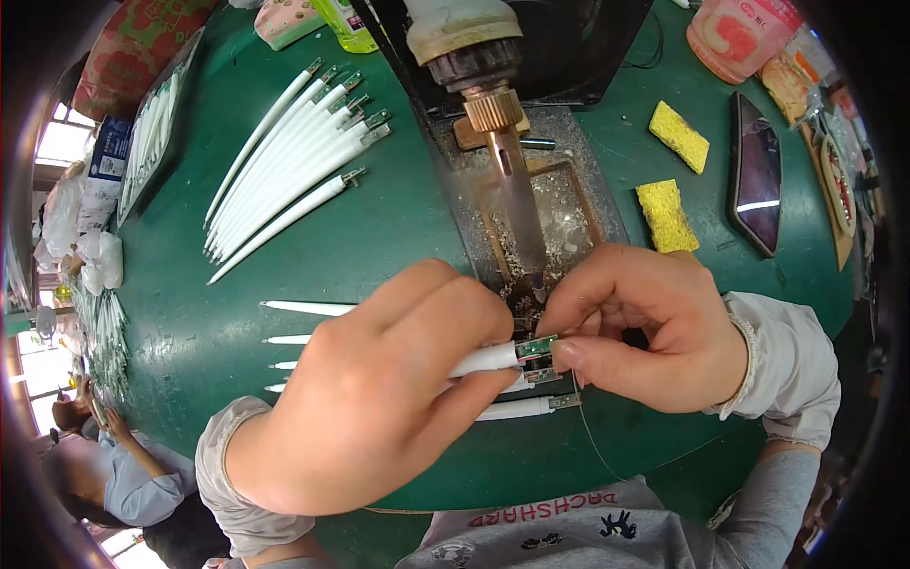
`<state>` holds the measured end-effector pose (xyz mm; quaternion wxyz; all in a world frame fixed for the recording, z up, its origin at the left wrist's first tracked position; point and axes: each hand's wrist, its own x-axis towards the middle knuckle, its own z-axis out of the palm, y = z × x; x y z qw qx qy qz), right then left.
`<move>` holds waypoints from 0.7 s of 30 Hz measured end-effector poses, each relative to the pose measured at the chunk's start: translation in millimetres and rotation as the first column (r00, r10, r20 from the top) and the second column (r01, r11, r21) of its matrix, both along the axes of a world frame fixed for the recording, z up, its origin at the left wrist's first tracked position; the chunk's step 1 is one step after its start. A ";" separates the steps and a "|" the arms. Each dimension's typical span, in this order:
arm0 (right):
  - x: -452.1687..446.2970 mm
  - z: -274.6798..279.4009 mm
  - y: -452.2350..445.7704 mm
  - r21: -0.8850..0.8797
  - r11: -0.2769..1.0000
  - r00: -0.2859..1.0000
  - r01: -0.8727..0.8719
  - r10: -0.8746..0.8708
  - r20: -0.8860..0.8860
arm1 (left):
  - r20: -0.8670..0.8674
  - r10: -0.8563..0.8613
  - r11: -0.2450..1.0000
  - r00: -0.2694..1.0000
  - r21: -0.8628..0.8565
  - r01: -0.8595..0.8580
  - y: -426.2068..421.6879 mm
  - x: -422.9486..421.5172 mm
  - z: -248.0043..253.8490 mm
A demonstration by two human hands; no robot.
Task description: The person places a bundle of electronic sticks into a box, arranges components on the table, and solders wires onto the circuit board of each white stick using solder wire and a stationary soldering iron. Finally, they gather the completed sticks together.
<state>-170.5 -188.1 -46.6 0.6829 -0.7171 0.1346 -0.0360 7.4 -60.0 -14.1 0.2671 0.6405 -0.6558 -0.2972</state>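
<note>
My left hand (379, 389) is closed on a white pen-shaped stick (488, 359), held roughly level. A small green circuit board (536, 348) shows at the stick's right end. My right hand (649, 327) pinches beside that board, with a thin wire (590, 427) hanging below its fingertips. Just beyond both hands, the metal tip of a mounted soldering iron (517, 190) points down over a residue-covered tray (602, 204). More white sticks lie under and left of my left hand, one of them (517, 409) showing below the held one.
A fan of several white sticks (284, 171) lies at the upper left. Two yellow sponges (679, 137) and a dark phone (755, 175) are at the right. A pink tub (739, 38) stands at the back right. A co-worker (137, 474) sits at the lower left.
</note>
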 end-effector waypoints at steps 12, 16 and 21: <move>3.6 -1.4 -0.3 -0.080 0.996 0.999 0.032 -0.029 0.034 | -0.400 0.123 0.966 0.908 0.256 -0.018 -0.3 5.4 -6.7; 3.7 -3.4 0.2 -0.014 0.999 0.999 0.042 -0.042 0.015 | -0.419 0.125 0.964 0.899 0.265 -0.011 -0.5 5.4 -8.0; 3.8 -2.1 -0.1 -0.001 0.998 0.998 0.064 -0.064 0.019 | -0.507 0.241 0.925 0.828 0.378 -0.038 -0.3 3.5 -5.7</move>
